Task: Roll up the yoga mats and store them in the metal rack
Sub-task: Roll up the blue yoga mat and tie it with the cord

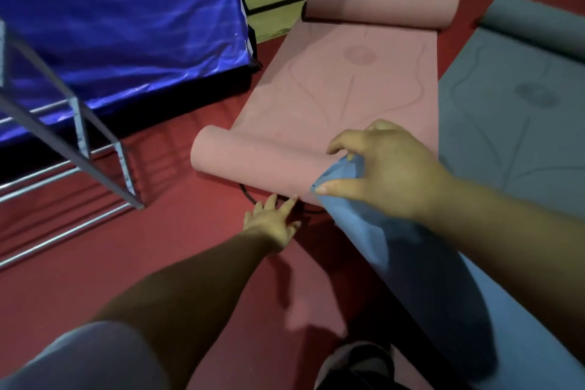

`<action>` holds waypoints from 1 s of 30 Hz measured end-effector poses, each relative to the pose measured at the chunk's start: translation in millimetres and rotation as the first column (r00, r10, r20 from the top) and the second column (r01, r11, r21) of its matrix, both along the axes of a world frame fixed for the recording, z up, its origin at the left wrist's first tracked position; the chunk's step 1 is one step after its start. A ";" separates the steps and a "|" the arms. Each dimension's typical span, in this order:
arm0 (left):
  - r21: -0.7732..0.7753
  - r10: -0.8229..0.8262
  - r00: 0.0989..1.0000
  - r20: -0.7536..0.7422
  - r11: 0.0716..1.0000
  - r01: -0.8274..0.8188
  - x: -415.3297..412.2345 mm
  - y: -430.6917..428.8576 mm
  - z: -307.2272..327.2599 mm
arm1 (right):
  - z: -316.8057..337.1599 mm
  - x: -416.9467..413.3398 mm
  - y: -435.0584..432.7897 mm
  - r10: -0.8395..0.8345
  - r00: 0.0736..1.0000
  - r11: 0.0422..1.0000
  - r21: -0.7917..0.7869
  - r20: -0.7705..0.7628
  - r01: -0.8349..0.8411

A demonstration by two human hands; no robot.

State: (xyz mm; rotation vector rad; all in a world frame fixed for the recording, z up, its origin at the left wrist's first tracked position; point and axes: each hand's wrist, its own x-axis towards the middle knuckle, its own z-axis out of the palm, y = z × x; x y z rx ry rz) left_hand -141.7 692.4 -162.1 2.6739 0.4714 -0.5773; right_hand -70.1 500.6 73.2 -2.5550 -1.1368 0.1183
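At right hand (389, 171): pinched shut on corner of blue mat (395, 250), lifted over near curled end of pink mat (335, 98). Left hand (273, 222) open, fingers spread, fingertips touching pink roll's near edge. Pink mat flat on red floor (158, 263), both ends curled. Grey mat (512, 111) just right. Metal rack (72, 123) at left, apart.

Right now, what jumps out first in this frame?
The pink yoga mat lies mid-frame on the red floor, curled at both ends. The right hand pinches the corner of a blue mat over the pink mat's near roll, while the left hand reaches, fingers spread, for that roll's edge. The metal rack stands at left, and a grey mat lies at right.
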 end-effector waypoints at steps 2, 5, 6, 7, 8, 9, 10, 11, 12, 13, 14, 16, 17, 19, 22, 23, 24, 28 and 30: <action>0.044 -0.014 0.999 -0.038 0.999 0.016 5.4 -1.9 -9.1 | -3.1 4.3 -1.5 -0.022 1.000 1.000 0.009 -0.011 0.022; 0.086 -0.042 0.999 -0.027 0.995 0.044 5.1 -4.1 -18.0 | -7.6 5.9 -3.0 -0.037 0.999 0.999 0.007 -0.013 0.037; 0.092 -0.045 0.999 -0.008 0.995 0.046 3.4 -4.3 -20.8 | -9.3 5.6 -3.2 -0.036 0.999 0.999 -0.001 -0.018 0.036; 0.098 -0.045 0.999 0.003 0.994 0.044 0.9 -4.0 -22.9 | -10.6 5.2 -3.3 -0.035 0.999 0.999 -0.006 -0.028 0.035; 0.103 -0.046 0.999 0.008 0.994 0.045 -0.9 -2.9 -24.9 | -12.0 4.7 -3.5 -0.036 0.999 0.999 -0.008 -0.037 0.036; 0.101 -0.050 0.999 0.004 0.994 0.050 -1.5 -1.7 -26.2 | -14.2 4.1 -3.8 -0.042 0.998 0.999 -0.013 -0.043 0.042; 0.107 -0.062 0.998 -0.002 0.992 0.062 -1.1 -0.5 -27.1 | -17.1 3.7 -4.3 -0.047 0.998 0.999 -0.023 -0.043 0.046; 0.122 -0.083 0.996 -0.014 0.989 0.084 -0.6 0.4 -28.3 | -20.9 3.4 -4.9 -0.044 0.998 0.999 -0.034 -0.042 0.042; 0.140 -0.107 0.994 -0.026 0.984 0.109 0.4 1.3 -30.4 | -24.9 3.0 -5.5 -0.037 0.998 0.998 -0.043 -0.045 0.035; 0.155 -0.131 0.990 -0.043 0.978 0.136 1.3 2.6 -32.7 | -28.6 2.8 -6.2 -0.032 0.998 0.998 -0.050 -0.055 0.029; 0.168 -0.155 0.985 -0.071 0.972 0.165 3.3 3.9 -34.6 | -31.6 2.3 -7.2 -0.032 0.997 0.998 -0.053 -0.067 0.028; 0.186 -0.184 0.974 -0.132 0.960 0.207 6.7 6.3 -36.5 | -37.6 2.7 -10.0 -0.045 0.995 0.998 -0.057 -0.088 0.040; 0.194 -0.190 0.971 -0.143 0.957 0.215 8.6 6.3 -36.8 | -40.4 3.1 -11.6 -0.052 0.994 0.997 -0.062 -0.095 0.046; 0.223 -0.197 0.974 -0.112 0.950 0.217 9.1 3.6 -36.6 | -45.5 2.6 -14.7 -0.065 0.992 0.996 -0.073 -0.110 0.057; 0.243 -0.158 0.987 0.019 0.959 0.149 7.9 -1.0 -39.5 | -52.5 0.0 -18.6 -0.073 0.989 0.995 -0.083 -0.128 0.062; 0.218 -0.107 0.993 0.042 0.971 0.095 8.1 -0.7 -39.6 | -54.5 -0.9 -19.3 -0.073 0.988 0.994 -0.086 -0.133 0.062; 0.176 -0.050 0.997 0.051 0.983 0.041 7.9 0.0 -39.7 | -56.2 -2.4 -19.6 -0.075 0.987 0.994 -0.089 -0.141 0.063; -0.147 0.166 0.977 0.132 0.978 -0.147 -12.0 -0.7 -37.4 | -61.3 -7.5 -18.3 -0.056 0.985 0.995 -0.092 -0.163 0.042; -0.315 0.369 0.914 0.169 0.899 -0.305 -31.7 -7.5 -28.4 | -61.8 -10.2 -18.0 -0.046 0.985 0.995 -0.091 -0.165 0.032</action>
